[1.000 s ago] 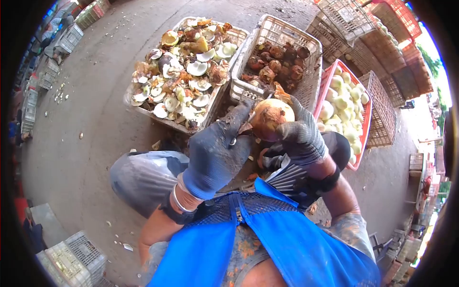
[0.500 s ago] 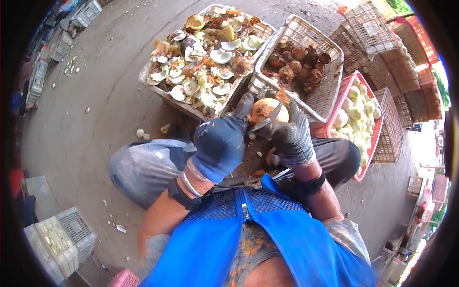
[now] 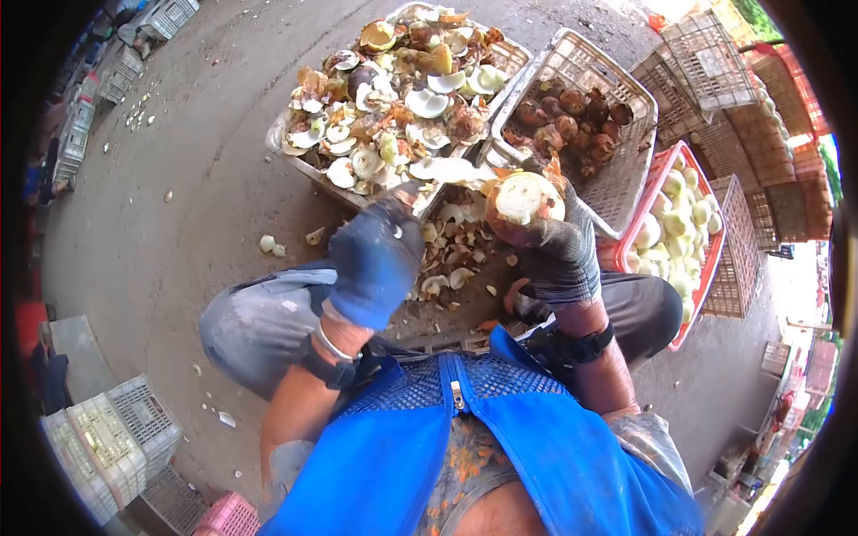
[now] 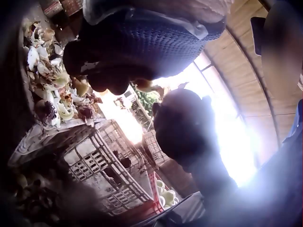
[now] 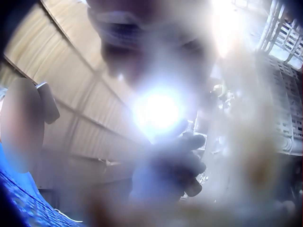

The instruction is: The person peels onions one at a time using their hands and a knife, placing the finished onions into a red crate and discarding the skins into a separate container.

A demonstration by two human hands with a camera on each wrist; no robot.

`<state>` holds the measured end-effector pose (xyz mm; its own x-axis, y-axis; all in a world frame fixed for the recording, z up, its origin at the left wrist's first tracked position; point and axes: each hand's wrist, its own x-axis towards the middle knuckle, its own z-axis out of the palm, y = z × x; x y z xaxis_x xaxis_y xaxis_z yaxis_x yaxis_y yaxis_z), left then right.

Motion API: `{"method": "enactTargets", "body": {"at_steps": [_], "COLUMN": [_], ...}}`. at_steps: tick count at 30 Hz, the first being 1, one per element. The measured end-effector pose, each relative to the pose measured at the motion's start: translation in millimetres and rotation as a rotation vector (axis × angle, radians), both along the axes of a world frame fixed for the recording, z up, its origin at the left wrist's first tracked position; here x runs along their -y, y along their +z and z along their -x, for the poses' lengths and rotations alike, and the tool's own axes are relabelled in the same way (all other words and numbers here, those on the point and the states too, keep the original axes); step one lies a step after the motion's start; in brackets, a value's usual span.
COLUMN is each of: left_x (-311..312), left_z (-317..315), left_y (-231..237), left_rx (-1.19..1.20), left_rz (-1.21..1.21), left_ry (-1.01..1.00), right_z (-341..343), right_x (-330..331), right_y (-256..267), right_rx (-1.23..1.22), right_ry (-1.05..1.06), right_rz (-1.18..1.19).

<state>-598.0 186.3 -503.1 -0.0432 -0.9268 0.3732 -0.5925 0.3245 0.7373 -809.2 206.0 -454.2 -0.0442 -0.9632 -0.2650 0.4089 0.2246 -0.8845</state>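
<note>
My right hand [image 3: 563, 255], in a dirty grey glove, holds an onion [image 3: 525, 198] whose pale cut face is turned up; brown skin still covers its lower side. My left hand [image 3: 375, 259], in a blue and black glove, is curled in a fist around a knife, its blade hard to make out now. A pale elongated strip of onion [image 3: 451, 170] shows blurred between the hands, over the peelings. Both hands, the left [image 4: 147, 45] and the right [image 4: 184, 127], show dark in the left wrist view. Glare washes out much of the right wrist view.
A crate of onion peelings [image 3: 286, 147] stands ahead to the left, with a crate of unpeeled onions [image 3: 617, 192] beside it. A red crate [image 3: 702, 295] of peeled onions is at right. Scraps [image 3: 447, 250] litter the ground between the knees. Stacked crates [image 3: 773, 165] rise behind.
The knife blade, seen across the onion half a second ago, has swept away left with my left hand. The onion now shows a fresh pale cut face, and a strip has come off.
</note>
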Motion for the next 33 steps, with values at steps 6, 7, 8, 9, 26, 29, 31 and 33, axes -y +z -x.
{"method": "enactTargets", "body": {"at_steps": [6, 7, 8, 9, 26, 29, 31, 33], "left_x": [-18, -19, -18, -17, -11, -5, -1, -5], "left_z": [16, 19, 22, 23, 26, 30, 27, 21], "left_y": [23, 20, 17, 14, -23, -18, -27, -33], "left_rx": [0.238, 0.317, 0.396, 0.404, 0.473, 0.517, 0.462, 0.458], "left_rz": [0.163, 0.179, 0.194, 0.204, 0.248, 0.289, 0.357, 0.294], "left_ry": [-0.153, -0.176, -0.200, -0.228, -0.208, -0.181, -0.156, -0.181], "right_z": [-2, -2, -4, -4, 6, 1, -4, -3], "right_x": [1, 1, 1, 1, -7, -3, -7, -10], "right_y": [-5, -2, 3, 5, -36, -26, -19, -42], "right_rx": [-0.220, -0.220, -0.396, -0.573, -0.042, -0.150, -0.028, 0.197], "right_ry": [0.048, 0.054, 0.078, 0.101, 0.240, 0.234, 0.212, 0.207], "right_rz": [0.063, 0.063, 0.045, 0.027, -0.144, 0.031, -0.037, -0.089]}}
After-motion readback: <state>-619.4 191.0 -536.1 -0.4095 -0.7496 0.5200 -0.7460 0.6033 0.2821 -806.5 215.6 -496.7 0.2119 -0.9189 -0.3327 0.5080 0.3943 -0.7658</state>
